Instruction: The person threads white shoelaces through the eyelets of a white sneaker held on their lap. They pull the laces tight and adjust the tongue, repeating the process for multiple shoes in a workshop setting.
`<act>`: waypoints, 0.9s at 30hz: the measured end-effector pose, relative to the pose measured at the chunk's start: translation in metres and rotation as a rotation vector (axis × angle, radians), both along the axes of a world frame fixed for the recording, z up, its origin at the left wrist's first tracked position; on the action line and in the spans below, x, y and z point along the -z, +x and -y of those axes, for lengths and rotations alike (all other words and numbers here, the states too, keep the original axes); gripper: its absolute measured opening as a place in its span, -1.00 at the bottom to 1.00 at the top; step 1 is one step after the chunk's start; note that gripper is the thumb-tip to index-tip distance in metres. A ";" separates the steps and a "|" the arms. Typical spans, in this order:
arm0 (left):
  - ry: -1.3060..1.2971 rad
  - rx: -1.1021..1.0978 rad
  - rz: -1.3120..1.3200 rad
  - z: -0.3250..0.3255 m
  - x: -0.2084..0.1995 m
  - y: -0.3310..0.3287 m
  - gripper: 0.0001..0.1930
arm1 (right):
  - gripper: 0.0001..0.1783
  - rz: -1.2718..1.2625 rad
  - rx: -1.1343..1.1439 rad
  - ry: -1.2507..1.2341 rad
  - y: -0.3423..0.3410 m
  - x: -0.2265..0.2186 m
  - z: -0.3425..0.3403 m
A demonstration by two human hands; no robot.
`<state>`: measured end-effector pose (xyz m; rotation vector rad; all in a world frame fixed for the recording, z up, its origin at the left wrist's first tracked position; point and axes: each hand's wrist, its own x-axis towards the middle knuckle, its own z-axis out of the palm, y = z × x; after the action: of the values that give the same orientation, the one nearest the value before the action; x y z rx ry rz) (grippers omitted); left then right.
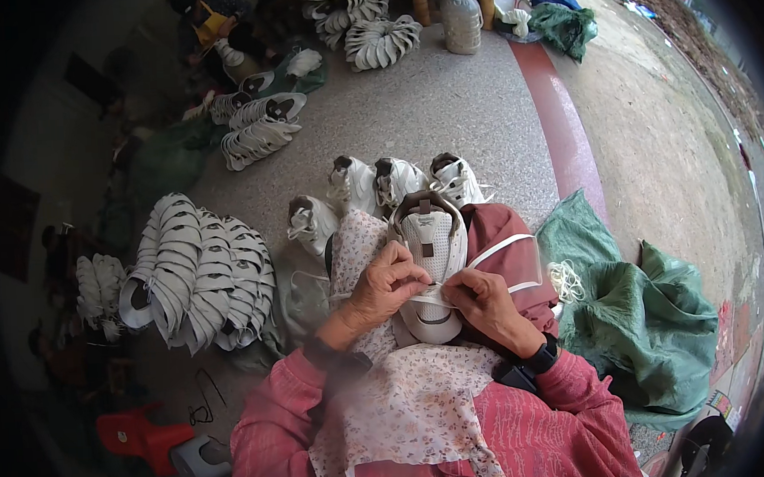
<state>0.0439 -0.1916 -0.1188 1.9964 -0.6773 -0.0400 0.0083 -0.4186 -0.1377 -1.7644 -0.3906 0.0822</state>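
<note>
A white perforated shoe with a dark brown lining lay mid-view, toe toward six o'clock. The right hand, nearly closed, pinched a flat white lace; the left hand had fingertips drawn together over the shoe, their hold too small to tell. Four white laced shoes stood beyond, from ten to just past twelve.

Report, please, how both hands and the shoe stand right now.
Left hand and right hand pinching at the white lace. Shoe under both hands, toe toward the person. No obstruction visible.
</note>
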 end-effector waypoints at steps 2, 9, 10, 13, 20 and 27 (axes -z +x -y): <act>0.001 0.000 -0.041 0.000 -0.001 -0.001 -0.84 | -0.92 0.093 -0.012 -0.051 0.001 -0.001 0.000; -0.002 0.004 0.005 0.001 -0.002 0.000 -0.83 | -0.87 0.408 -0.084 -0.298 0.005 -0.007 0.005; -0.001 0.007 0.020 0.001 -0.001 0.001 -0.82 | -0.87 0.455 -0.092 -0.350 0.006 -0.009 0.005; 0.018 0.001 -0.002 0.001 0.002 0.001 -0.82 | -0.90 0.447 -0.097 -0.368 0.012 -0.010 0.006; 0.026 0.014 -0.082 -0.001 0.000 0.001 -0.83 | -0.79 0.077 -0.089 -0.065 0.007 0.000 0.003; 0.051 -0.001 -0.066 -0.004 0.001 -0.001 -0.83 | -0.89 0.391 -0.077 -0.233 0.016 -0.001 0.001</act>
<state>0.0433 -0.1879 -0.1194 2.0346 -0.6385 -0.1234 0.0245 -0.4199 -0.1366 -1.9970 -0.7570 -0.1726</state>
